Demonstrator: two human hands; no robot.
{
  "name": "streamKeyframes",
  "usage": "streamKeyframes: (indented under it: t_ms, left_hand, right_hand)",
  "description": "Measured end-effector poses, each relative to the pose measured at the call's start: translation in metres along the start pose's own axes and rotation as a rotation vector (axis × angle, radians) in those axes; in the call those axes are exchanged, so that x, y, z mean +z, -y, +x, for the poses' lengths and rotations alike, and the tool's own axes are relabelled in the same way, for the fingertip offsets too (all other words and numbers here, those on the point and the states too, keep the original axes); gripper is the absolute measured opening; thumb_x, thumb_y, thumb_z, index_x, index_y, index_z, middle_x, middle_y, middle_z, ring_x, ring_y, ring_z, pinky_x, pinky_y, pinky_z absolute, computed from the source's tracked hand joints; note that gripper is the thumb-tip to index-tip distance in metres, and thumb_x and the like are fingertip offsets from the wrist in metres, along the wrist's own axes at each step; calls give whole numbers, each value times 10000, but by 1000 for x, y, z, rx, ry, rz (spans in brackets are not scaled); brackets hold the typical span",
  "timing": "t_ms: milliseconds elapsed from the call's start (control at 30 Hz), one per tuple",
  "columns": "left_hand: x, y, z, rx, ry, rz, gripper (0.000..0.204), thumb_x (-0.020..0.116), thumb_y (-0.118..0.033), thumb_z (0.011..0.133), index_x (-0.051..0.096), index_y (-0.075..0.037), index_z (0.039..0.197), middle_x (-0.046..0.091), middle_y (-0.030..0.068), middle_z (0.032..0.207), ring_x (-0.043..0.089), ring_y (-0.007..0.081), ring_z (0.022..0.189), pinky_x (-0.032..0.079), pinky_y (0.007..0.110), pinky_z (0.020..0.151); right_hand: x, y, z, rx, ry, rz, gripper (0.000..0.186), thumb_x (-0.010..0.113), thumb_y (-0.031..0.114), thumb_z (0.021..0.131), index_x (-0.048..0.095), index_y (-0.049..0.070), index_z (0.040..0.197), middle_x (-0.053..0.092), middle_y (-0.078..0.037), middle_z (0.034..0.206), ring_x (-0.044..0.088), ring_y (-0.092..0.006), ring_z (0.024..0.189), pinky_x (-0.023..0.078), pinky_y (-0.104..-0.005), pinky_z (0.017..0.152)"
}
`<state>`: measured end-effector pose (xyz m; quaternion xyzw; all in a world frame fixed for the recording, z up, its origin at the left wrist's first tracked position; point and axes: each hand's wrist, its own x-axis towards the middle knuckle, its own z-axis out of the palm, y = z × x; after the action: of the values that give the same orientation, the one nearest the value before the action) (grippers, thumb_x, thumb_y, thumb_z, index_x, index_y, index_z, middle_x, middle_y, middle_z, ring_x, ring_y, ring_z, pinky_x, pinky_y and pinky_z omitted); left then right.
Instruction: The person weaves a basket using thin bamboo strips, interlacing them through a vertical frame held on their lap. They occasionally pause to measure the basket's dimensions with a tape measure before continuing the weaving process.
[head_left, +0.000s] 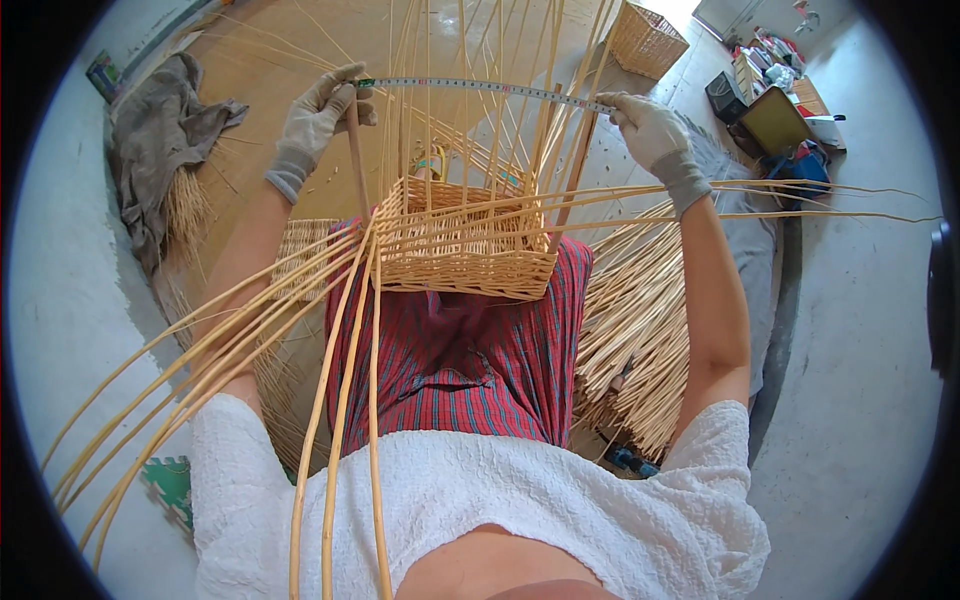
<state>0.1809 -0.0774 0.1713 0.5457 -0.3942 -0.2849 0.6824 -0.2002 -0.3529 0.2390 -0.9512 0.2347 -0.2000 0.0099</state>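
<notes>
A half-woven willow basket [460, 275] rests on my lap, with long pale rods [345, 345] sticking out to both sides and upright stakes rising from its far part. Across the top of the thick corner posts [355, 150], a white tape measure [480, 86] is stretched, bowing slightly upward. My left hand [318, 118], in a light work glove, pinches its left end beside the left post. The gloved right hand [645, 130] closes on the other end, near the right post. Both arms are held out and forward.
A large bundle of willow rods [645, 330] lies at my right. Beyond it sit a finished-looking wicker basket [648, 42] and a cluttered pile with a dark box [727, 98]. On the left, a grey cloth [165, 150] covers another rod bundle [188, 210].
</notes>
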Motion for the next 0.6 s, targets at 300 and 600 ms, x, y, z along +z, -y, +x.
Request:
streamKeyframes:
  t_ms: [300,600]
  left_hand:
    - [-5,6,1,35,51,-8,438,593,-248,1045,535,-112,1457,673,147,1229,725,248,984,636,406,901]
    - [-47,128,-110,-173,-61,-451,487,626,-303,1023,521,-73,1439,699,125,1198,705,290,1027,606,447,875]
  right_hand:
    - [-2,2,-1,-36,-13,37,388,534,115,948,668,159,1309,717,-127,999,685,-325,909,542,-433,848]
    - [1,186,-141,-24,536,341,313,633,319,960,632,172,1236,737,-161,936,732,-343,870,583,-460,754]
